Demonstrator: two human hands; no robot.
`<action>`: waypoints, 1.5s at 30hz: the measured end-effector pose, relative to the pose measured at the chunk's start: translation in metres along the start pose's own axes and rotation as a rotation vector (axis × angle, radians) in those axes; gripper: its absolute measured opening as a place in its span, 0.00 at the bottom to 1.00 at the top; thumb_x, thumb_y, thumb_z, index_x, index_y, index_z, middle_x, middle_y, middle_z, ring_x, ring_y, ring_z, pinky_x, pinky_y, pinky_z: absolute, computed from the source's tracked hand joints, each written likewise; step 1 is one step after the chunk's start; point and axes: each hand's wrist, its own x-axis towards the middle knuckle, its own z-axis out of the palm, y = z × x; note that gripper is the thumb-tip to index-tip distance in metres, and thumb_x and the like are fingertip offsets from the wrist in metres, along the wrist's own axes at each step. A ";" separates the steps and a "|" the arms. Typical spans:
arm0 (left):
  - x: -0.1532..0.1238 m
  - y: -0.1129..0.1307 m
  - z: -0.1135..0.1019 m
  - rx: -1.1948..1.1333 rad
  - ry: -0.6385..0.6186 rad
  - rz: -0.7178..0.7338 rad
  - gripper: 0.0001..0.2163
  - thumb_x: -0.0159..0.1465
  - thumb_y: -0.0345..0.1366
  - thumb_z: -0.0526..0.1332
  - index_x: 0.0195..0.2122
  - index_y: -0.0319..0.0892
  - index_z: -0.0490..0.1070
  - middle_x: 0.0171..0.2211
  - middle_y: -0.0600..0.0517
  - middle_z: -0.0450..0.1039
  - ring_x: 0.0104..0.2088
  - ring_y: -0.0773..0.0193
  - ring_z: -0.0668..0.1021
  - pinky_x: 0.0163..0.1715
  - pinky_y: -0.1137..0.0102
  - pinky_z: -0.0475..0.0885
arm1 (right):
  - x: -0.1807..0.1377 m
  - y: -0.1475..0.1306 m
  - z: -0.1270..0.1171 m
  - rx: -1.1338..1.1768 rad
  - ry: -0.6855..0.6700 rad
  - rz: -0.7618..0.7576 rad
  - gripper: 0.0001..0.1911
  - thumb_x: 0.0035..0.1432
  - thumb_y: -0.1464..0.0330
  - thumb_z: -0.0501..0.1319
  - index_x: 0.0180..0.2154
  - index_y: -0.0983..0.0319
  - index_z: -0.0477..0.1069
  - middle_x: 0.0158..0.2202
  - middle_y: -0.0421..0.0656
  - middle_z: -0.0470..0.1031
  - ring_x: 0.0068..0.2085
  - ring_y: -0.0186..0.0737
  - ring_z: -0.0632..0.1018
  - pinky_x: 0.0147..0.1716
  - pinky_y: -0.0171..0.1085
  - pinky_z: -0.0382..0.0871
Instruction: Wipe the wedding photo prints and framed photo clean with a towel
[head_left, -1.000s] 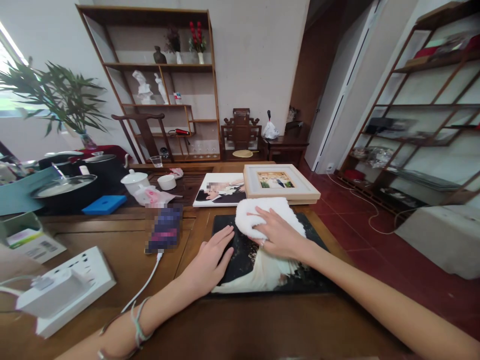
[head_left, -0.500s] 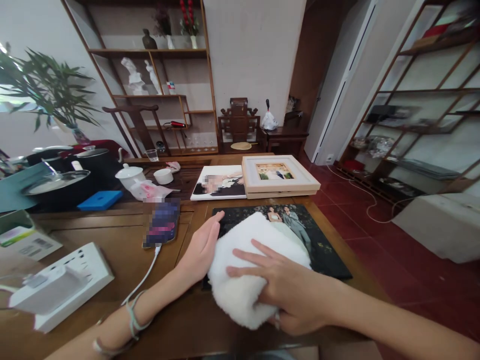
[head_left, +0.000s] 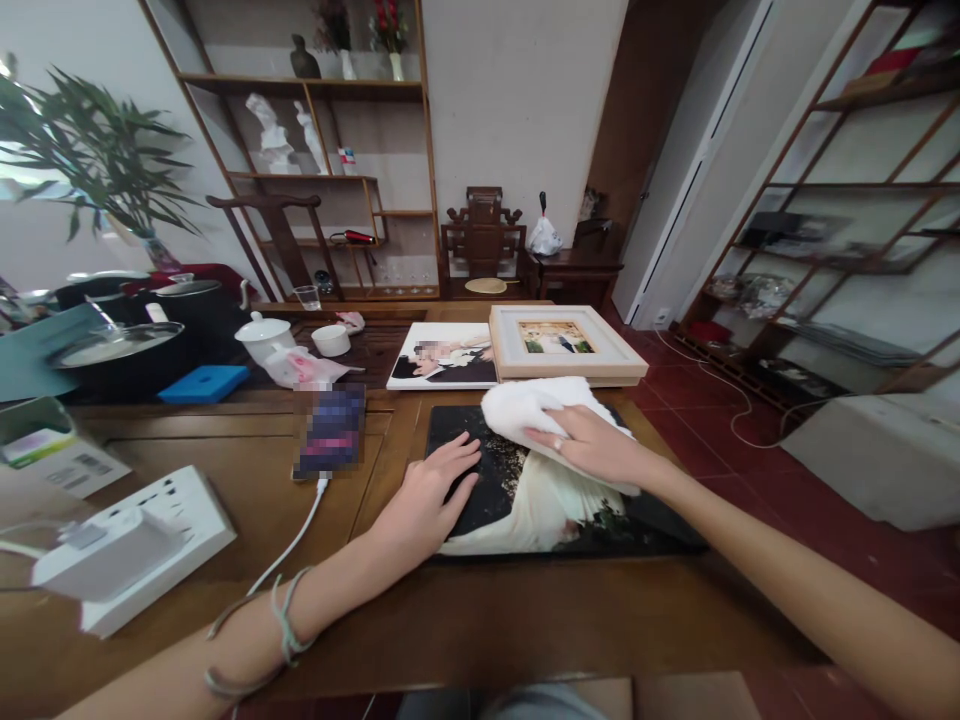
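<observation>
A dark wedding photo panel (head_left: 487, 505) lies flat on the wooden table (head_left: 360, 625), a pale flowing dress showing across its near half. My right hand (head_left: 589, 440) grips a folded white plush cloth (head_left: 525, 405) and presses it on the panel's far part. The cloth covers the couple's upper bodies. My left hand (head_left: 435, 490) rests open on the panel's left edge, fingers spread, with nothing in it.
Behind the panel lie a white-edged photo print (head_left: 442, 372) and a pale wooden frame (head_left: 634, 370). To the left are a phone (head_left: 330, 430) on a charging cable, a white power strip (head_left: 161, 550), a blue block (head_left: 204, 383), a lidded cup (head_left: 262, 335) and pots (head_left: 112, 350).
My right hand has moved the cloth from the panel's near left part to its far edge, uncovering the dress. My left hand has shifted from beside the cloth to lie flatter on the left edge.
</observation>
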 end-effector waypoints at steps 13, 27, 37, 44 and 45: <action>0.000 -0.003 0.000 0.021 0.008 0.031 0.15 0.66 0.33 0.51 0.50 0.37 0.71 0.54 0.43 0.70 0.58 0.54 0.67 0.55 0.54 0.65 | 0.014 0.004 0.008 -0.057 0.000 -0.050 0.18 0.65 0.59 0.48 0.45 0.62 0.70 0.48 0.49 0.74 0.48 0.50 0.73 0.46 0.42 0.63; 0.002 -0.002 0.002 0.033 0.051 -0.027 0.18 0.65 0.39 0.50 0.53 0.37 0.67 0.60 0.43 0.62 0.61 0.53 0.62 0.58 0.55 0.61 | -0.047 0.082 -0.018 -0.441 0.091 -0.171 0.19 0.50 0.81 0.52 0.40 0.62 0.74 0.64 0.46 0.53 0.63 0.52 0.55 0.59 0.56 0.51; 0.003 -0.002 0.001 0.018 0.044 -0.040 0.20 0.65 0.40 0.50 0.53 0.34 0.67 0.57 0.41 0.65 0.61 0.52 0.63 0.57 0.53 0.62 | -0.071 0.033 -0.004 -0.303 -0.057 -0.092 0.23 0.41 0.83 0.52 0.38 0.64 0.76 0.63 0.49 0.55 0.64 0.55 0.50 0.60 0.59 0.46; 0.002 -0.002 0.002 0.034 0.026 -0.048 0.19 0.65 0.39 0.49 0.54 0.37 0.67 0.58 0.43 0.65 0.61 0.53 0.63 0.57 0.52 0.62 | -0.131 -0.032 0.002 -0.270 -0.212 -0.149 0.29 0.39 0.79 0.55 0.45 0.59 0.75 0.66 0.41 0.47 0.65 0.53 0.46 0.61 0.57 0.47; 0.002 -0.003 0.002 0.038 0.015 -0.045 0.19 0.65 0.39 0.49 0.54 0.37 0.67 0.58 0.43 0.65 0.61 0.53 0.62 0.57 0.52 0.62 | -0.130 -0.031 0.002 -0.285 -0.210 -0.162 0.30 0.39 0.79 0.55 0.47 0.58 0.73 0.66 0.40 0.46 0.65 0.53 0.47 0.61 0.56 0.46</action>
